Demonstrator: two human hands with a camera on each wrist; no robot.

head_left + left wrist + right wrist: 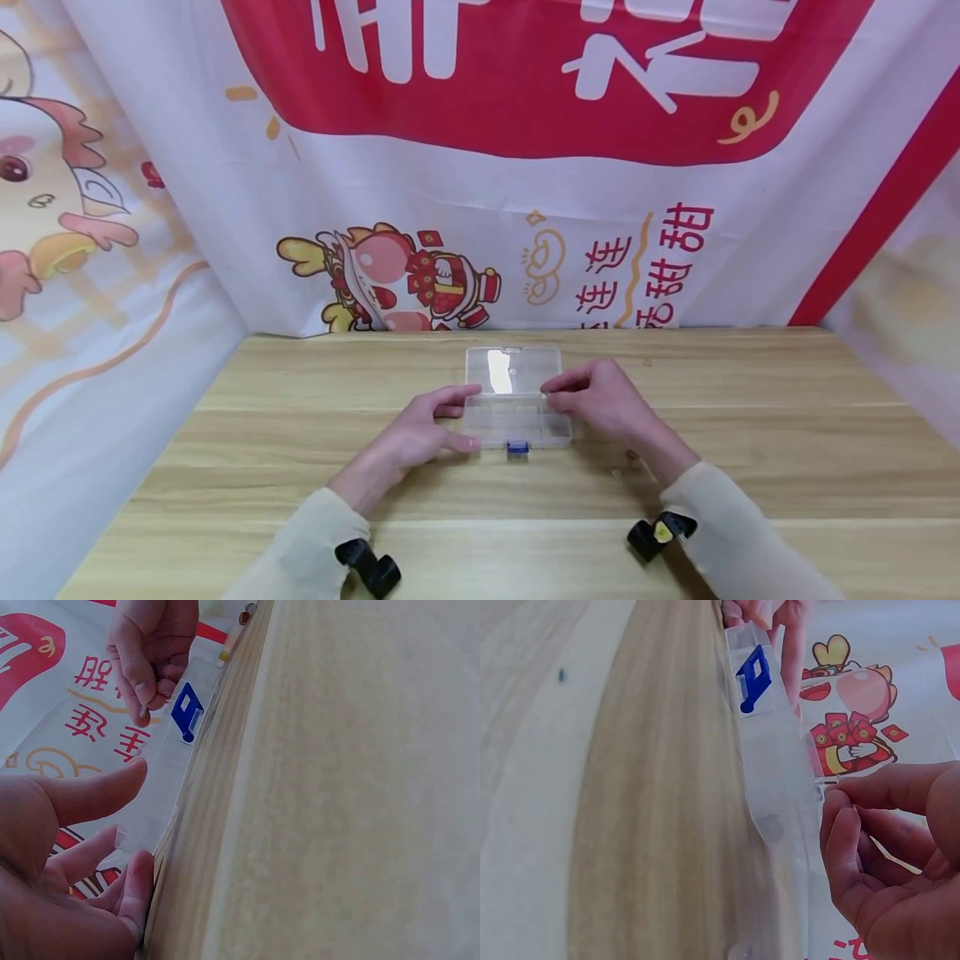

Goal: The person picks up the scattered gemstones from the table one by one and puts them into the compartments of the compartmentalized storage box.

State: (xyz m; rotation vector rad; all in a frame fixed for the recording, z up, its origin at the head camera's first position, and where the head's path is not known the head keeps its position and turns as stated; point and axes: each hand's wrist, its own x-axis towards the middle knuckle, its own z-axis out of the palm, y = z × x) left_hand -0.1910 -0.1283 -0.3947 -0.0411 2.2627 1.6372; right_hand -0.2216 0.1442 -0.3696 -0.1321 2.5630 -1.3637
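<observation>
A clear plastic compartment box (517, 429) lies on the wooden table, its lid (532, 371) raised back. On the front side is a blue latch (517, 448), seen too in both wrist views. My left hand (420, 429) holds the box at its left end, thumb by the front corner and fingers towards the back. At the right side, above the compartments, my right hand (603, 400) pinches a tiny pale piece (829, 787) between thumb and fingertips. The piece is too small to tell its kind.
Small brownish and clear bits (632, 455) lie on the table (525, 542) near my right forearm. Another small bit (647, 362) lies behind my right hand. A printed red and white cloth (450, 183) hangs along the table's back edge.
</observation>
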